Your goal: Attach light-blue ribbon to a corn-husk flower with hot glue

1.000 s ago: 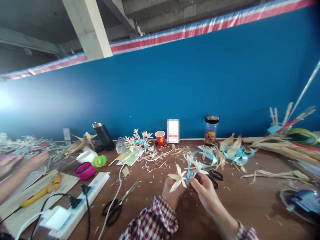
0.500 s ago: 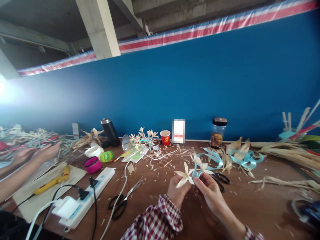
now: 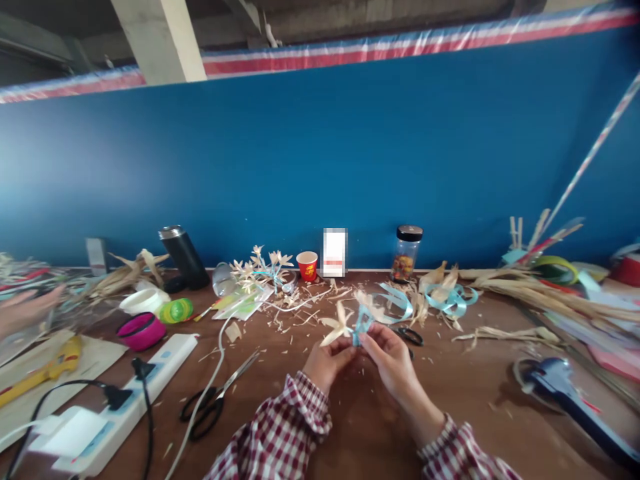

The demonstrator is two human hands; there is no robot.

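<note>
In the head view my left hand [image 3: 326,363] is closed near the stem of a pale corn-husk flower [image 3: 339,325], whose pointed petals stand above the fingers. Just right of it, my right hand [image 3: 393,359] pinches a light blue ribbon [image 3: 364,323] that runs up beside the flower. The fingertips of both hands almost meet, and their grip on the stem is partly hidden. Pale husk petals [image 3: 369,304] lie behind the ribbon, slightly blurred. Close to my right hand is a pair of black-handled scissors [image 3: 411,335], partly covered by it.
Open scissors [image 3: 218,399] lie left of my hands, beside a white power strip [image 3: 135,407]. Behind are husk flowers [image 3: 265,267], a red paper cup [image 3: 307,267], a lidded jar [image 3: 407,253] and curled ribbon [image 3: 453,299]. A yellow glue gun [image 3: 55,367] and another person's hand [image 3: 33,307] are left.
The view has turned right, so the table things sit further left and a blue tool shows more fully at right. My hands still hold the flower and ribbon, which have tilted slightly.
</note>
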